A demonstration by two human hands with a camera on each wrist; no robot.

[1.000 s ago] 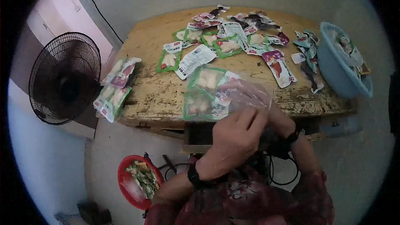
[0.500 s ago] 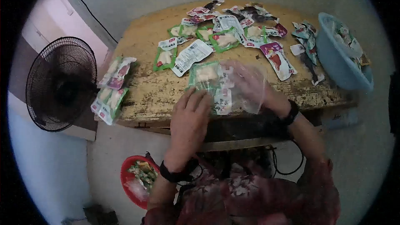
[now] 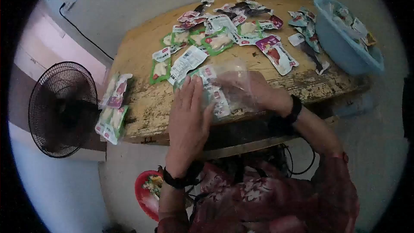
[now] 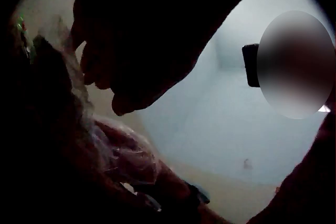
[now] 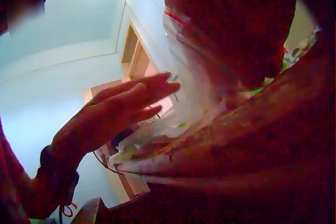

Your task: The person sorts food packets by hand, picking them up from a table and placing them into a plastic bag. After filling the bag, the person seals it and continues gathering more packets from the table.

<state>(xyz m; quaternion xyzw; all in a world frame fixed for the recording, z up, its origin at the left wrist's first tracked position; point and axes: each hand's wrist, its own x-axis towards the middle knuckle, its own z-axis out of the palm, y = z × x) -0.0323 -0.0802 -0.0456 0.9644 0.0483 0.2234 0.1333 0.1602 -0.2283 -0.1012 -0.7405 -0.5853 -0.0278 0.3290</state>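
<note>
A clear plastic bag (image 3: 242,70) lies at the table's front edge, with green-and-white printed food packs (image 3: 221,103) inside its left part. My right hand (image 3: 263,92) reaches into the bag from the right, fingers pointing left and seen through the film. In the right wrist view, the bag's film (image 5: 184,71) drapes around that hand. My left hand (image 3: 185,114) lies over the bag's left end, fingers straight and together, thumb a little apart. Part of the packs is hidden beneath it. The left wrist view is dark, showing the left hand (image 4: 131,50) in outline above the bagged right hand (image 4: 128,155).
Several food packs (image 3: 217,41) lie across the table's (image 3: 142,47) back. A blue basin (image 3: 340,47) of packs stands at the right. Stacked packs (image 3: 114,108) sit at the left edge, near a black fan (image 3: 62,108). A red basin (image 3: 144,194) is on the floor.
My left hand left the bag's opening at the right and moved to its left end, where it now lies flat. The right hand has slid into the bag.
</note>
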